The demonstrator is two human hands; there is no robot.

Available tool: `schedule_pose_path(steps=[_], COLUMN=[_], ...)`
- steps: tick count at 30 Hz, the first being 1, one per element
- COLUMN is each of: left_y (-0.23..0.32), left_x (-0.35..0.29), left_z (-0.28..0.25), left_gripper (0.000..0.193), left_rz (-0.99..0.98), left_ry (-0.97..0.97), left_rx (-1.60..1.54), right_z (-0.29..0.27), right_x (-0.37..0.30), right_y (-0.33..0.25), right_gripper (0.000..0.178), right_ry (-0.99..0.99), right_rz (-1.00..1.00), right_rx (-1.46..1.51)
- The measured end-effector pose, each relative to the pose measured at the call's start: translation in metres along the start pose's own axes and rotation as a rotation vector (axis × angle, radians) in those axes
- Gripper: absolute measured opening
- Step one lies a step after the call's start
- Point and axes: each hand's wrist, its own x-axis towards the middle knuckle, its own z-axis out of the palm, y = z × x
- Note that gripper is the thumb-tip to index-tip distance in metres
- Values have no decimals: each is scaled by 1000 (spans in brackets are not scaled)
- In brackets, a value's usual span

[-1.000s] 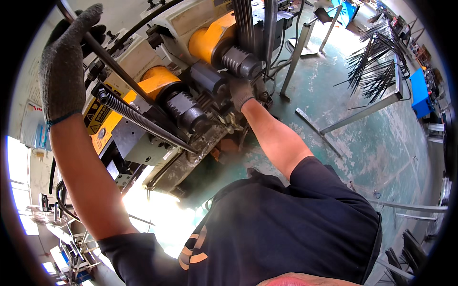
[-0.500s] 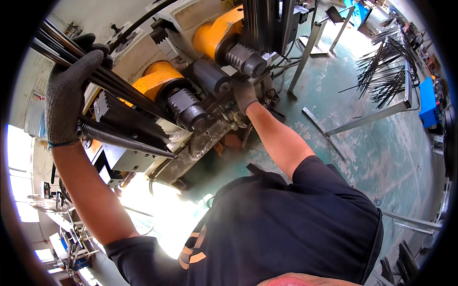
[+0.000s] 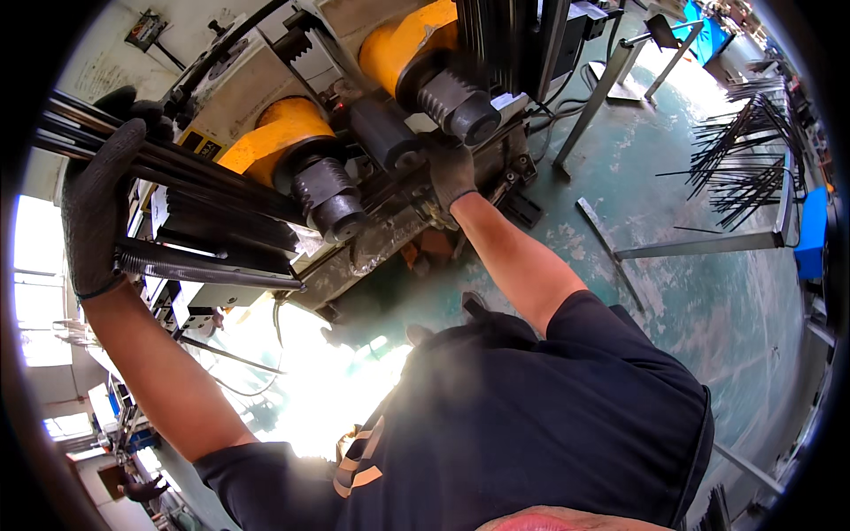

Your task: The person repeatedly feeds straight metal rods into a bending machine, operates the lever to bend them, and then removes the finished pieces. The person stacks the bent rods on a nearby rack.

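Note:
My left hand (image 3: 99, 199), in a dark grey knit glove, is closed around several long dark metal rods (image 3: 190, 168). Its thumb lies across them and its fingertips show beyond. The rods slope down to the right toward a machine with yellow housings (image 3: 282, 133). Under them a coil spring on a bar (image 3: 190, 267) runs close to my left wrist. My right hand (image 3: 450, 170), gloved as well, reaches into the machine beside a black cylinder (image 3: 382, 133), below a ribbed metal shaft (image 3: 460, 108). Its fingers are lost in shadow, so any grip there is hidden.
A metal stand (image 3: 708, 246) on the green floor at the right bears a heap of thin dark rods (image 3: 753, 159). A blue bin (image 3: 810, 232) stands beyond it. More dark upright bars (image 3: 505, 44) rise at the machine's far side. Strong glare covers the floor at lower left.
My left hand and the rods sit a little further left, the rods at a flatter slope. My right hand stays by the cylinder. The view has shifted slightly, and a shoe now shows below.

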Motion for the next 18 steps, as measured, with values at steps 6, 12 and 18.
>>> schedule_pose_path(steps=[6,12,18], left_y=[-3,2,9], left_x=[-2,-2,-3], left_z=[3,6,7], left_gripper=[44,40,39], left_rz=[-36,-83,-107], left_ry=[55,15,-15], left_rx=[75,36,101], right_z=[-8,-8,-8], right_x=[2,8,12], right_y=[15,21,22], right_gripper=[20,21,24], right_ry=[7,1,-26], right_rz=[-288,-486,-526], right_rx=[-423,-781,-1065])
